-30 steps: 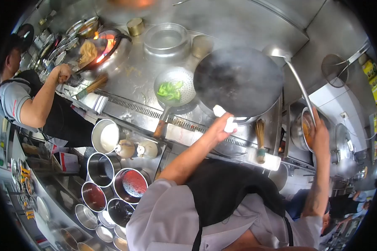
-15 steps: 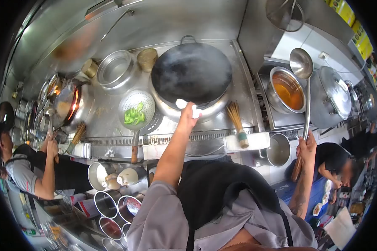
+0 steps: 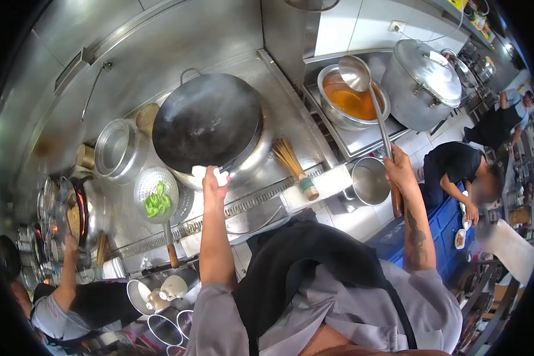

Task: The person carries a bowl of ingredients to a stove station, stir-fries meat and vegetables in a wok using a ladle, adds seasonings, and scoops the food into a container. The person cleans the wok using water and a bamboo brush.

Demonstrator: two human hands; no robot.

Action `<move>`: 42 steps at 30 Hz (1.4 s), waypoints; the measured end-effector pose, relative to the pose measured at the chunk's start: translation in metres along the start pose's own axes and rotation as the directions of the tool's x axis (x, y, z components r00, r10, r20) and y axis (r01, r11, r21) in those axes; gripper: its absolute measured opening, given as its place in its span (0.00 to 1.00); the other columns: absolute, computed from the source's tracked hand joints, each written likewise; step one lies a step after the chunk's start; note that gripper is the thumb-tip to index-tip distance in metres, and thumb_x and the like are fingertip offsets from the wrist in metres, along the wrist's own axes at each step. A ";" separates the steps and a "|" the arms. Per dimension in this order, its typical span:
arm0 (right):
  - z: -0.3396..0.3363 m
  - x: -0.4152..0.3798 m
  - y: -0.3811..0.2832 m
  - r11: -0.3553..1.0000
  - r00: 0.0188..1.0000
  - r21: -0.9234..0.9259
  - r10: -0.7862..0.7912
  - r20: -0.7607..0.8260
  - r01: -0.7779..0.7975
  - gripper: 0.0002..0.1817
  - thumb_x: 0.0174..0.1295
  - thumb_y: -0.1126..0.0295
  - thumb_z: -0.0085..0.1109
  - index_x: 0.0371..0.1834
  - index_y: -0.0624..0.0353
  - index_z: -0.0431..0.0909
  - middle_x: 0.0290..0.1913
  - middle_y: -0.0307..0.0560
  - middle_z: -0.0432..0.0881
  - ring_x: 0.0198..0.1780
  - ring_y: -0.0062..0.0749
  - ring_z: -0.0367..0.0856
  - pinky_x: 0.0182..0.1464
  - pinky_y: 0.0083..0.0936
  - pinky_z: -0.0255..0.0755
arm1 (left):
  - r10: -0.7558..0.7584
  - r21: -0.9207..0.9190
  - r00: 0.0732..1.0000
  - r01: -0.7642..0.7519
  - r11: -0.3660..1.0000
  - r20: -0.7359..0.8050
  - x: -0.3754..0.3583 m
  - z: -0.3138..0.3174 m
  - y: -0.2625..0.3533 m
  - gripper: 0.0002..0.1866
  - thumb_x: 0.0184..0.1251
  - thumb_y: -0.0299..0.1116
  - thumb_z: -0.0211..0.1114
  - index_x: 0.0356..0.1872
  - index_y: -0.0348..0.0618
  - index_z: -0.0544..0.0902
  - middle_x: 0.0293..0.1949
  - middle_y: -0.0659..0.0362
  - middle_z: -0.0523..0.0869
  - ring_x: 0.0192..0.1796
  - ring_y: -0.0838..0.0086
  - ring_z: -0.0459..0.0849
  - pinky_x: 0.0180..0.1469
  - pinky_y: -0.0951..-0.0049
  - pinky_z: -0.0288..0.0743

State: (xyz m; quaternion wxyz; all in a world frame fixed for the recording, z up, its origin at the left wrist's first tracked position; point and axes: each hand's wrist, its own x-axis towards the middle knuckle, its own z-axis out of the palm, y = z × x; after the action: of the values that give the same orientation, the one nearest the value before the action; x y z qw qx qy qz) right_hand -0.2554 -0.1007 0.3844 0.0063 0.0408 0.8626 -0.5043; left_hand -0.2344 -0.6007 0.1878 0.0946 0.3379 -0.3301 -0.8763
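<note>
My left hand [image 3: 215, 188] is closed on a white cloth [image 3: 200, 171] at the near rim of a black wok [image 3: 204, 121]. The wok sits on a round burner ring, with faint smoke over its dark inside. My right hand [image 3: 401, 170] grips the handle of a long metal ladle [image 3: 355, 73]. Its bowl overlaps the far side of a metal pot [image 3: 334, 111] of orange liquid [image 3: 357, 105]. Left of the wok, a perforated strainer [image 3: 139, 188] holds cut green peppers [image 3: 158, 200].
A bamboo brush [image 3: 291, 162] lies right of the wok. A big lidded pot [image 3: 418, 89] stands beyond the liquid. Steel bowls [image 3: 114, 148] are at left. An upright metal bucket [image 3: 371, 181] is near my right arm. Co-workers [image 3: 80, 302] stand left and right [image 3: 454, 169].
My view has turned rightward. The ladle's bowl has moved from beside the pot of orange liquid to over it. My left hand stays on the cloth at the wok's rim.
</note>
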 end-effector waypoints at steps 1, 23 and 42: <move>0.001 0.004 0.001 1.000 1.000 -0.006 0.013 0.005 -0.013 0.15 0.63 0.76 0.52 0.52 0.70 0.71 0.23 0.36 0.69 0.16 0.17 0.67 0.18 0.19 0.60 | 0.011 0.006 0.999 -0.010 1.000 -0.033 -0.003 0.004 0.003 0.09 0.60 0.37 0.61 0.37 0.46 0.75 0.29 0.59 0.78 0.29 0.67 0.79 0.24 0.65 0.73; -0.021 0.011 -0.035 0.837 0.948 0.468 0.170 0.270 -0.284 0.05 0.66 0.71 0.50 0.41 0.59 0.69 0.26 0.35 0.71 0.16 0.17 0.67 0.17 0.20 0.66 | 0.527 0.994 0.848 0.097 -0.043 -0.060 -0.104 -0.208 -0.025 0.41 0.47 0.37 0.72 0.60 0.28 0.61 0.51 0.27 0.73 0.52 0.37 0.77 0.53 0.53 0.75; 0.204 0.067 -0.109 0.980 0.670 0.177 -0.192 0.717 0.091 0.19 0.65 0.77 0.51 0.60 0.67 0.68 0.25 0.34 0.70 0.16 0.16 0.66 0.18 0.17 0.62 | 0.105 0.982 0.978 -0.184 0.042 0.179 -0.202 -0.141 -0.146 0.17 0.58 0.43 0.61 0.30 0.35 0.83 0.34 0.41 0.84 0.40 0.43 0.82 0.47 0.48 0.74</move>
State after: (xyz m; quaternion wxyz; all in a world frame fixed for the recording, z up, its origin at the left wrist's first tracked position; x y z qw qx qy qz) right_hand -0.3369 -0.3267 0.3755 0.3079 -0.2302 0.7552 -0.5310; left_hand 0.0182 -0.4838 0.1229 -0.0849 0.2501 -0.8749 -0.4060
